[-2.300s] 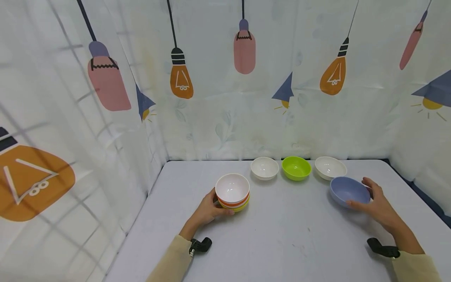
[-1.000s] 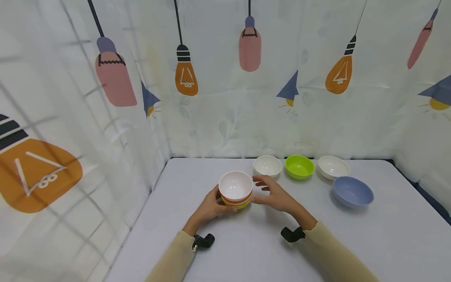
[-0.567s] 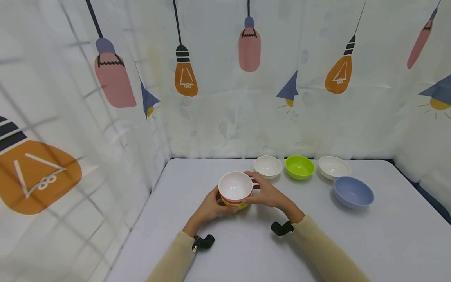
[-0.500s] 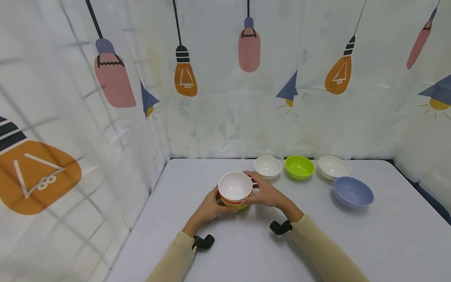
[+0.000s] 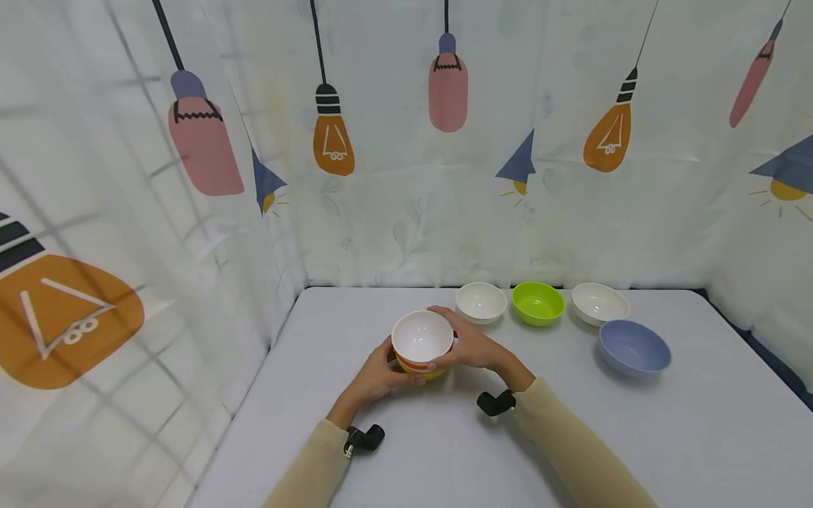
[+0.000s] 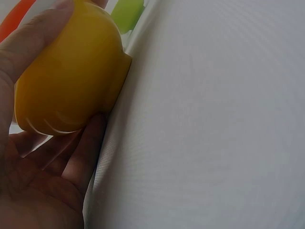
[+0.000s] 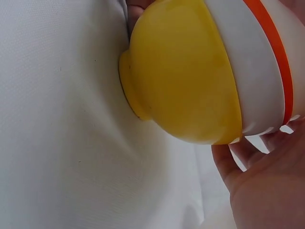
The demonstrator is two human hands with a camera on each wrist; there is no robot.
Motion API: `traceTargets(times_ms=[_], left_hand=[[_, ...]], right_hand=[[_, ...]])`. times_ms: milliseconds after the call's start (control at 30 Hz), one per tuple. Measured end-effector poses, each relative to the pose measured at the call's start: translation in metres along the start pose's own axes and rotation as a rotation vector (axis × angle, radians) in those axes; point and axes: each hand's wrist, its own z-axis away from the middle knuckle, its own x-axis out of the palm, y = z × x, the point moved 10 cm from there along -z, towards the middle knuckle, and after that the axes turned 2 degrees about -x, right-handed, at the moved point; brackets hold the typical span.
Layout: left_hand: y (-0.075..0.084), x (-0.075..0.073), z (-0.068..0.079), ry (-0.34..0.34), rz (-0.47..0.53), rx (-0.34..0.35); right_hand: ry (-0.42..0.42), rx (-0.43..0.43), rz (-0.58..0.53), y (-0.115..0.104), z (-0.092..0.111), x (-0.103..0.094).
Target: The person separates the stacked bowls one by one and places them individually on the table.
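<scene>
A stack of nested bowls stands upright on the table, with a yellow bowl (image 7: 186, 71) at the bottom. Above it shows a white bowl (image 5: 422, 336) with an orange stripe; how many bowls are nested cannot be told. My left hand (image 5: 376, 375) grips the yellow bowl from the left, thumb in front and fingers curled behind and low near its foot. From the right, my right hand (image 5: 471, 346) holds the white bowl's side between thumb and fingers. In the right wrist view the yellow foot sits at the white cloth.
Along the back edge stand a white bowl (image 5: 481, 303), a lime green bowl (image 5: 538, 304) and another white bowl (image 5: 600, 305). A blue bowl (image 5: 634, 348) sits in front of them on the right. A printed curtain (image 5: 406, 212) hangs behind the white table (image 5: 508, 451).
My right hand has left the blue bowl, travelled left to the stack and closed round the upper white bowl. My left hand has kept its grip on the stack throughout.
</scene>
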Motion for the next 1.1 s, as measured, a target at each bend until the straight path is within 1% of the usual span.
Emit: traceTargets(times_ms=[133,333,633,867,1000,1100], left_hand=[[-0.001,-0.001,0.0,0.009,0.004,0.001],[-0.001,0.0,-0.001,-0.001,0.005,0.004],[-0.001,0.001,0.0,-0.008,-0.003,-0.002],[-0.023,0.001,-0.01,0.003,-0.021,0.0],[-0.026,0.0,-0.011,0.002,-0.021,0.007],[-0.026,-0.001,-0.01,0.0,-0.031,0.008]], right_hand=[[0.018,-0.019,0.001,-0.002,0.0,-0.001],[0.049,-0.039,-0.006,-0.004,0.001,-0.003],[0.055,-0.057,-0.005,-0.005,0.001,-0.003],[0.06,-0.061,0.004,-0.006,0.003,-0.004],[0.068,-0.071,-0.007,-0.01,0.004,-0.007],[0.075,-0.062,-0.025,-0.011,0.004,-0.009]])
